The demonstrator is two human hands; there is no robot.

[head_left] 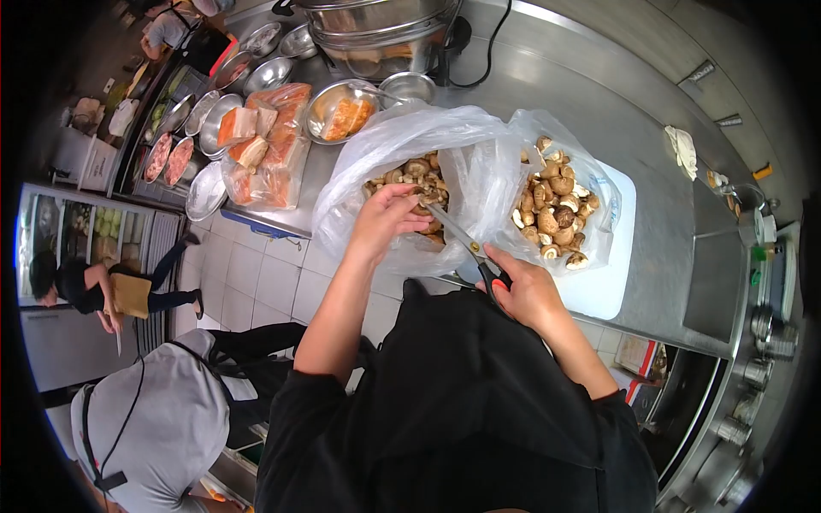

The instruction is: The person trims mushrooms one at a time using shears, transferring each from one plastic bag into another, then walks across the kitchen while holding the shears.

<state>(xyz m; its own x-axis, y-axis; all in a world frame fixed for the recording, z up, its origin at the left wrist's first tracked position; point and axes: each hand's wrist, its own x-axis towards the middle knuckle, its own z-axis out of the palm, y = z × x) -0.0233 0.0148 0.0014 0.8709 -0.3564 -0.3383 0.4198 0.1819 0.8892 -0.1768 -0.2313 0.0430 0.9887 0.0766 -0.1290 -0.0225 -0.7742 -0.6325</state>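
My right hand point(523, 289) is closed around the handles of a pair of scissors point(459, 231) with black and orange grips. The blades point up and left to a mushroom point(419, 205) pinched in the fingers of my left hand point(389, 221). Both hands are over an open clear plastic bag point(359, 141) with brown mushrooms inside. To its right, a second clear bag point(603, 201) lies open, filled with whole brown-capped mushrooms point(556, 201). Whether the blades are closed on the stem is too small to tell.
A white board point(620, 274) lies under the right bag on the steel counter point(590, 85). Bagged pork slabs point(286, 145), metal bowls point(338, 90) and a large steamer pot point(376, 34) stand at the upper left. Behind on the left is a co-worker in grey point(158, 419); another person point(111, 286) walks past.
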